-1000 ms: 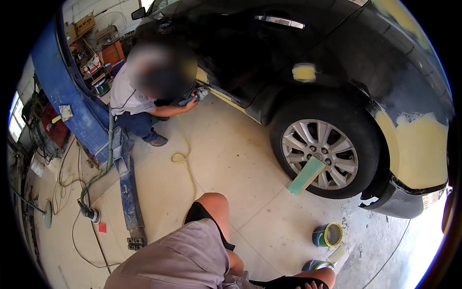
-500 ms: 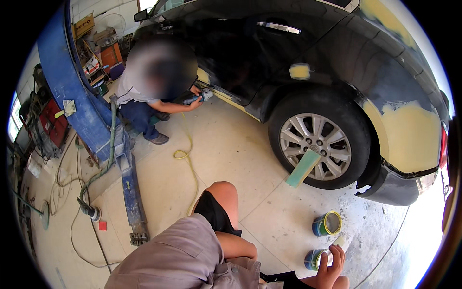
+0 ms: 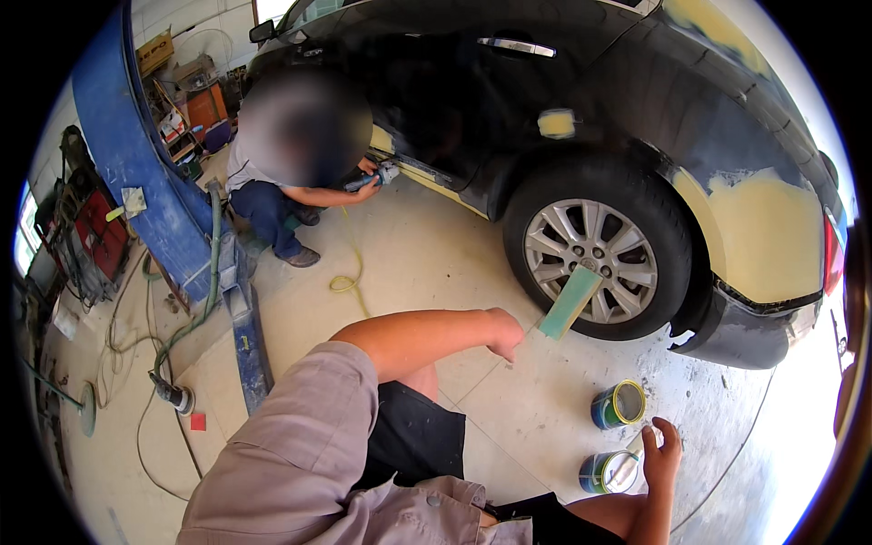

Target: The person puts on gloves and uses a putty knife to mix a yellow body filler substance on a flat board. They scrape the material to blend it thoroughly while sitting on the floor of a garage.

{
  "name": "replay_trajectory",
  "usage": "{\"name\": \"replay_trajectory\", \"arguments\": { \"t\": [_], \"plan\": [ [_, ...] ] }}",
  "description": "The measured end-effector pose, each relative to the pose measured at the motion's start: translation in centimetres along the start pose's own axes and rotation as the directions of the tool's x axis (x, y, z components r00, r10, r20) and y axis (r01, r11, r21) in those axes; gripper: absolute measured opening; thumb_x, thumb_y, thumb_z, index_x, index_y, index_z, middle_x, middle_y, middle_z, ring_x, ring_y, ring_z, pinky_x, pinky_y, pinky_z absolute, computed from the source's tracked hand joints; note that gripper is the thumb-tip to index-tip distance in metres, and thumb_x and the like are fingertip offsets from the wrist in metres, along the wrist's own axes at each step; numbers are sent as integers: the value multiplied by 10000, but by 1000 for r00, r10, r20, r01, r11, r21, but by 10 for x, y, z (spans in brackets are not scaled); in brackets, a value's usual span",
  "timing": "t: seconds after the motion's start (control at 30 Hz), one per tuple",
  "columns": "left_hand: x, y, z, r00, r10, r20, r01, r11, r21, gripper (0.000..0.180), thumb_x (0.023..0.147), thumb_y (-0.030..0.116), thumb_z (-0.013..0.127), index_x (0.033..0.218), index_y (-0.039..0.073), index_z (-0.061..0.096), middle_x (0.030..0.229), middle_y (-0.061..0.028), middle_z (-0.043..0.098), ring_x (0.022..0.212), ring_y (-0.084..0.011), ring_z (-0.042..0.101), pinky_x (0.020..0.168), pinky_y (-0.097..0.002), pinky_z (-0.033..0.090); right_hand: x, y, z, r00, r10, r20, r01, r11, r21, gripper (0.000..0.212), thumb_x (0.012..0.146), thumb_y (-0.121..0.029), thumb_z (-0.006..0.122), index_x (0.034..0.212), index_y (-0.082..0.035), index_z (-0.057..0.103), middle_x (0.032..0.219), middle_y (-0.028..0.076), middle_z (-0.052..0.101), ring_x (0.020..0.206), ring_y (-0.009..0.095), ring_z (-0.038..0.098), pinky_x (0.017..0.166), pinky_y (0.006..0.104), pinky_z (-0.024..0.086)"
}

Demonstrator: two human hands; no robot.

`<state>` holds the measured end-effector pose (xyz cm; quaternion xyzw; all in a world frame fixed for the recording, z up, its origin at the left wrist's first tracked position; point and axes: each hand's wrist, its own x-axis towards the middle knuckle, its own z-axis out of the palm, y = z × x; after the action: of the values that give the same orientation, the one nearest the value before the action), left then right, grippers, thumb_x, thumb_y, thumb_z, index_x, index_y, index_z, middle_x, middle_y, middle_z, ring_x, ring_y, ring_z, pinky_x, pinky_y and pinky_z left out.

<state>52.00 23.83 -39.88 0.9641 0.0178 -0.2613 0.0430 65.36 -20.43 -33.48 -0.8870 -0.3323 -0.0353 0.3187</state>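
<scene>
My left arm stretches forward over my knee, and my left hand (image 3: 506, 333) hangs in front of the wheel with its fingers curled in; nothing shows in it. Just right of it, a green sanding board (image 3: 572, 302) leans against the rear wheel (image 3: 552, 243), apart from my fingers. At the lower right my right hand (image 3: 665, 450) pinches a pale scraper (image 3: 626, 468), tilted over an open can (image 3: 595, 474) with whitish contents. Part of the scraper's upper end is hidden by the fingers. A second open can (image 3: 618, 405) stands a little farther off.
A black car (image 3: 436, 100) with yellowish filler patches (image 3: 767, 232) stands ahead. At its sill a crouching co-worker (image 3: 272, 173) holds a power tool (image 3: 374, 175). A blue lift post (image 3: 145, 163), a yellow hose (image 3: 350, 272) and a round sander (image 3: 173, 392) lie or stand to the left.
My left arm has come into view, reaching right toward the sanding board. My right hand has moved slightly up and right, and the pale scraper now slants over the nearer can.
</scene>
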Motion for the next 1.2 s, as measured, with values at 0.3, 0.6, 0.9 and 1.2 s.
{"name": "replay_trajectory", "arguments": {
  "t": [0.3, 0.6, 0.9, 1.2],
  "plan": [
    [-38, -123, 95, 918, -257, 301, 286, 957, -55, 602, 924, 538, 691, 1281, 55, 705, 1260, -180, 717, 1141, -378, 682, 950, -489, 541, 74, 9, 30, 950, 2, 313, 53, 985, -166, 392, 886, -256, 766, 1187, -9, 725, 1164, 206, 736, 1040, 361, 707, 922, 430, 550],
    [-62, -63, 116, 976, 90, 198, 37, 828, -560, 679, 922, 609, 693, 1321, 60, 693, 1291, -169, 705, 1193, -314, 651, 1012, -464, 503, 15, 114, 80, 653, 288, 700, -157, 956, -246, 564, 883, -358, 792, 1323, -24, 680, 1203, 225, 741, 1139, 335, 712, 979, 412, 551],
    [-212, -171, 275, 660, -746, -83, 443, 476, -760, 469, 953, 423, 573, 938, -16, 736, 1016, -205, 752, 897, -360, 716, 796, -470, 572, -20, 155, 24, 648, 463, 605, -523, 848, -89, 542, 985, -252, 626, 1462, -3, 564, 1135, 85, 708, 946, 223, 674, 823, 340, 524],
    [-263, 151, 552, 484, -647, 589, 800, 54, -597, 666, 832, 578, 762, 1138, -12, 720, 1180, -201, 738, 1028, -401, 726, 876, -505, 575, -64, 208, 3, 333, 731, 595, -617, 646, -449, 465, 984, -366, 632, 1380, -124, 609, 1101, 71, 676, 896, 242, 687, 751, 418, 530]
  ]
}}
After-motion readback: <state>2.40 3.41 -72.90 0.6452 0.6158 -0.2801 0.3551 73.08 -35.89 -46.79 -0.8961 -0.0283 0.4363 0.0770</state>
